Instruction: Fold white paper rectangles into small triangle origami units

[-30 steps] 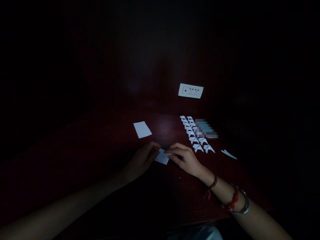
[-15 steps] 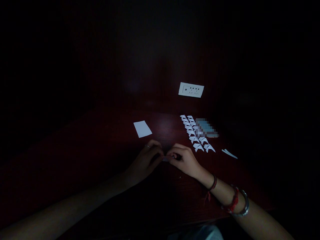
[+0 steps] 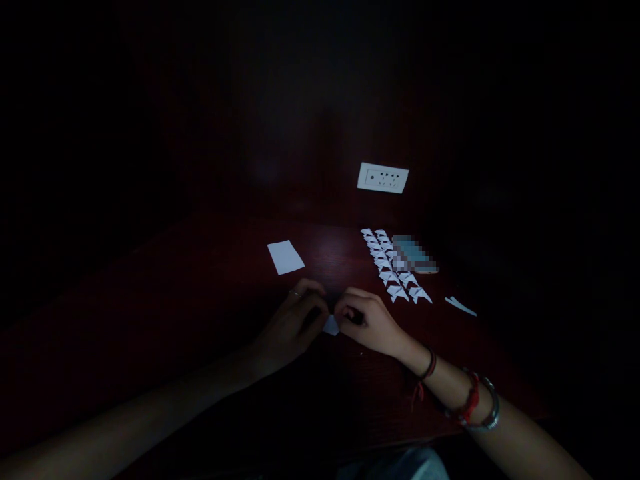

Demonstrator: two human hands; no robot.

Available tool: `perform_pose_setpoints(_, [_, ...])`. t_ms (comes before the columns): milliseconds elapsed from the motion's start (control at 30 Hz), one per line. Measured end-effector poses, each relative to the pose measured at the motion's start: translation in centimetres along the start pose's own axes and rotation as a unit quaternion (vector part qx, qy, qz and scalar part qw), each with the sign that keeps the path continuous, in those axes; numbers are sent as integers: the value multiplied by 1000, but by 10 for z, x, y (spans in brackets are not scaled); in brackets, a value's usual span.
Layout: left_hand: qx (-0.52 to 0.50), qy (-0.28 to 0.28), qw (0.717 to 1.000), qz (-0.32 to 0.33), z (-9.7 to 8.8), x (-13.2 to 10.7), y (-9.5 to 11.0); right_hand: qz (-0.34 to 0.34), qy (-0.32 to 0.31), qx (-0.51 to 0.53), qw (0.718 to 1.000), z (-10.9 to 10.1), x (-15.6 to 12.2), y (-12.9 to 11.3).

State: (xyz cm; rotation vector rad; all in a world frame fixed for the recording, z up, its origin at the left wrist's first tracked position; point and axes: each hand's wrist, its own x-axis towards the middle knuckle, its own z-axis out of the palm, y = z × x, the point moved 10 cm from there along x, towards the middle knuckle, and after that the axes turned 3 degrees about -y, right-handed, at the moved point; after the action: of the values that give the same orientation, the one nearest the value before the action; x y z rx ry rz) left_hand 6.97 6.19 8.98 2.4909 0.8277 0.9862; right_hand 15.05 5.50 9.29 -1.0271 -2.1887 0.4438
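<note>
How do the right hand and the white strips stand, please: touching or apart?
Apart: the head view plainly shows dark red table between the right hand and the white strips.

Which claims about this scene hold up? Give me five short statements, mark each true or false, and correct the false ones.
1. The left hand and right hand both have fingertips at a small white paper. True.

2. The red bracelet is worn on the left arm. False: it is on the right arm.

3. The folded paper pieces lie scattered at random. False: they are lined up in two rows.

4. A flat white sheet lies apart from both hands. True.

5. The socket panel has a plug in it. False: no plug is in it.
</note>
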Motion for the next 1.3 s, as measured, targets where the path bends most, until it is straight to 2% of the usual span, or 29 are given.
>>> perform_pose_setpoints(167, [1, 39, 999, -17, -14, 0, -9, 21, 27, 2, 999, -10, -5, 15])
perform_pose_setpoints(333, [-28, 75, 995, -56, -23, 1, -27, 47, 45, 19, 998, -12, -4, 27])
perform_pose_setpoints(500, [-81, 77, 992, -59, -17, 0, -30, 59, 64, 59, 994, -10, 0, 30])
perform_pose_setpoints(667, [-38, 16, 998, -46, -1, 1, -21, 64, 103, 39, 992, -20, -4, 25])
perform_pose_setpoints(933, [4, 3, 1000, 13, -4, 3, 0, -23, 40, -47, 998, -8, -3, -7])
perform_pose_setpoints(1100, [23, -10, 999, 40, -1, 1, 8, -28, 12, -100, 994, -1, -2, -14])
perform_pose_setpoints(1300, [27, -15, 999, 40, 1, 0, 11, -38, -21, -129, 991, 3, -2, -18])
